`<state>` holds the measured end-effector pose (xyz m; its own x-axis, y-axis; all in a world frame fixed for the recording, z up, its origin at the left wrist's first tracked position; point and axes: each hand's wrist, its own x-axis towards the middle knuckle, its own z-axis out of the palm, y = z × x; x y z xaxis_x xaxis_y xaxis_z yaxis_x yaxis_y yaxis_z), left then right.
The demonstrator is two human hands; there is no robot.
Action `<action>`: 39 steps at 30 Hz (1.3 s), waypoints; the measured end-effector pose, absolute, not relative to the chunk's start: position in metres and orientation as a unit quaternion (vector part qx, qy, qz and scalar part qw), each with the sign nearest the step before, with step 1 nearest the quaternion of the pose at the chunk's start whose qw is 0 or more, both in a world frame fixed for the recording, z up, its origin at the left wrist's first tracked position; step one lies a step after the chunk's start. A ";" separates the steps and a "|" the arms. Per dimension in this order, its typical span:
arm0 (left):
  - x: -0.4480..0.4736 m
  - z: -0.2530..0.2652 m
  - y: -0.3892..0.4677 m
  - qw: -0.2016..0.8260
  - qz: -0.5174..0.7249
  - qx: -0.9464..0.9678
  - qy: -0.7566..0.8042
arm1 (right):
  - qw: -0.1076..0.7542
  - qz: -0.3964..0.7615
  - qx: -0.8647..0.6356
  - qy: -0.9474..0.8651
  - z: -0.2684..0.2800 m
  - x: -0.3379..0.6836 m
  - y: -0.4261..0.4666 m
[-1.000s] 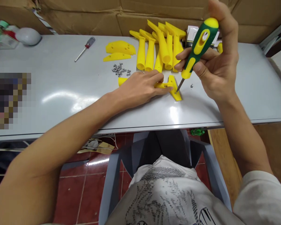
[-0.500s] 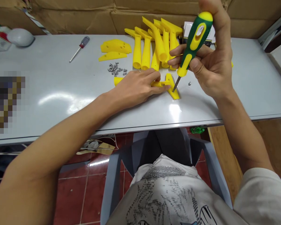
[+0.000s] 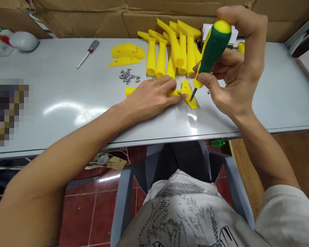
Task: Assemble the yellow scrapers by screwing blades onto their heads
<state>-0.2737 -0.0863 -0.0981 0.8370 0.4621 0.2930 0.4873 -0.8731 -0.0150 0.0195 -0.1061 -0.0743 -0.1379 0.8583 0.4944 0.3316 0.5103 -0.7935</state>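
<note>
My left hand (image 3: 153,96) is closed over the handle of a yellow plastic scraper (image 3: 186,87), which lies flat on the table. The handle's end shows left of the hand, the crosswise head right of it; a thin greyish strip lines the head's right edge. In my right hand (image 3: 237,80) is a green and yellow screwdriver (image 3: 214,46), held tilted with the thumb on its lower grip and a finger on its butt. Its tip meets the lower part of the head, at what looks like a screw hole. The screw itself is too small to make out.
Several yellow handles (image 3: 151,56) are piled at the back, beside loose yellow plates (image 3: 127,50). Small screws (image 3: 128,76) lie in a heap in front of those plates. Another screwdriver (image 3: 88,54) rests farther left, near a white rounded object (image 3: 24,41). Cardboard (image 3: 92,20) lines the back.
The screwdriver's handle has turned, its yellow cut-out now facing away, and my right hand has shifted slightly right with its fingers rolled. The left hand and the scraper have stayed put.
</note>
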 end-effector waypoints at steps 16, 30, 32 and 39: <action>-0.260 -0.083 -0.123 0.130 -0.081 -0.948 -0.279 | 0.575 0.140 -0.398 -0.701 -0.088 0.001 -0.114; -0.269 -0.102 -0.092 0.232 -0.340 -0.891 -0.190 | 0.447 0.409 -0.376 -0.701 -0.016 0.013 -0.083; -0.270 -0.102 -0.092 0.230 -0.344 -0.890 -0.190 | 0.426 0.421 -0.379 -0.705 -0.012 0.013 -0.093; -0.275 -0.109 -0.094 0.206 -0.334 -0.893 -0.222 | 0.322 0.430 -0.436 -0.722 -0.031 0.046 -0.105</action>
<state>-0.2745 -0.0938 -0.1089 0.6785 0.2583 0.6877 0.5336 -0.8167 -0.2197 0.0458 -0.1049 -0.0310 -0.4133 0.9061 0.0900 0.3533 0.2507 -0.9013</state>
